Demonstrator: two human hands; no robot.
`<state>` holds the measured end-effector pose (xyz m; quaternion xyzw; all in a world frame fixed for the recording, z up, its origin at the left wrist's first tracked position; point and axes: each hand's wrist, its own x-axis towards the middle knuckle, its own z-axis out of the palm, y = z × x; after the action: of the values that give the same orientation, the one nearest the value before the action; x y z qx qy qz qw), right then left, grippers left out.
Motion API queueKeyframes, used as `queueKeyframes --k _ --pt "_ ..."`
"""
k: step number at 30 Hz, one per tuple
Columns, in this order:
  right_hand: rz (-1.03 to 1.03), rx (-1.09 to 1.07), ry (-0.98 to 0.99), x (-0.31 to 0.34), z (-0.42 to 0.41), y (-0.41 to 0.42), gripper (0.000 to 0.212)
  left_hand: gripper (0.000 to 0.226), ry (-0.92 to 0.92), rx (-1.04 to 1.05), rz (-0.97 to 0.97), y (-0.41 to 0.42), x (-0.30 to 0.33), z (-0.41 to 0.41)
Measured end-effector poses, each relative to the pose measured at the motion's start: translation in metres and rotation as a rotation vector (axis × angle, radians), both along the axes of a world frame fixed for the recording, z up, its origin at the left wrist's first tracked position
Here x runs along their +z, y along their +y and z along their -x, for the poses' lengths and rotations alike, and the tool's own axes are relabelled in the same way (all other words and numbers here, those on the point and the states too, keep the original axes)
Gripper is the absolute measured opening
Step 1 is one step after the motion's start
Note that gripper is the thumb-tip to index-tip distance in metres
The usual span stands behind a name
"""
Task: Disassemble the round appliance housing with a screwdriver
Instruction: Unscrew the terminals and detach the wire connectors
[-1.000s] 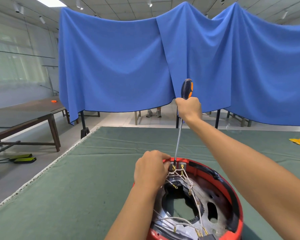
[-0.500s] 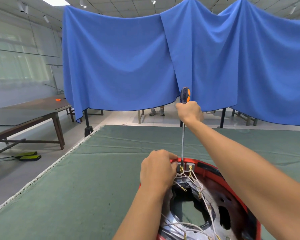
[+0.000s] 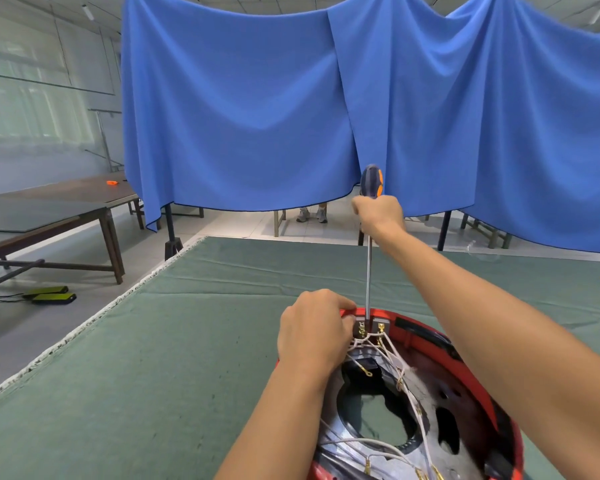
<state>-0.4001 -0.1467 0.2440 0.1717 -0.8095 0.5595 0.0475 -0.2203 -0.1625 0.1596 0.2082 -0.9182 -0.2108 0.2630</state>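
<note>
Beyond both hands we see a blue curtain [image 3: 243, 109] hung across the room, its lower hem just behind our right fist. Under and around the hands lies the table's green cloth [image 3: 153, 358]; its fringed edge runs diagonally well to the left of the left hand, with a broad bare stretch of cloth between that edge and the hand, and more open cloth beyond the housing toward the curtain.

The round red housing [image 3: 413, 332] sits on the cloth directly below the hands, open side up, showing a metal plate and white wires [image 3: 392, 358] with brass terminals (its near rim is cut off by the picture's lower edge).

Our right arm reaches forward and up across the housing; the right hand [image 3: 378, 216] is fisted around the handle of the screwdriver [image 3: 368, 271], whose shaft stands almost upright with its tip at the terminal block [image 3: 373, 323] on the far rim. Our left hand [image 3: 314, 332] lies knuckles-up, fingers curled over that rim just left of the shaft, touching the block; we cannot tell whether they pinch it.
</note>
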Motion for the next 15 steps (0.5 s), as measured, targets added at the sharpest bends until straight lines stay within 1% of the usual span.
queueKeyframes --k 6,11,15 --pt "0.356 -0.018 0.08 0.027 -0.023 0.047 0.02 0.03 -0.016 -0.006 -0.01 0.002 0.001 -0.001" --pt "0.484 -0.074 0.17 0.026 -0.054 0.092 0.023 0.034 -0.023 -0.04 0.022 0.007 0.004 -0.004" --pt "0.639 -0.103 0.187 0.009 -0.075 0.118 0.022 0.032 -0.078 -0.092 0.107 0.012 0.005 -0.009"
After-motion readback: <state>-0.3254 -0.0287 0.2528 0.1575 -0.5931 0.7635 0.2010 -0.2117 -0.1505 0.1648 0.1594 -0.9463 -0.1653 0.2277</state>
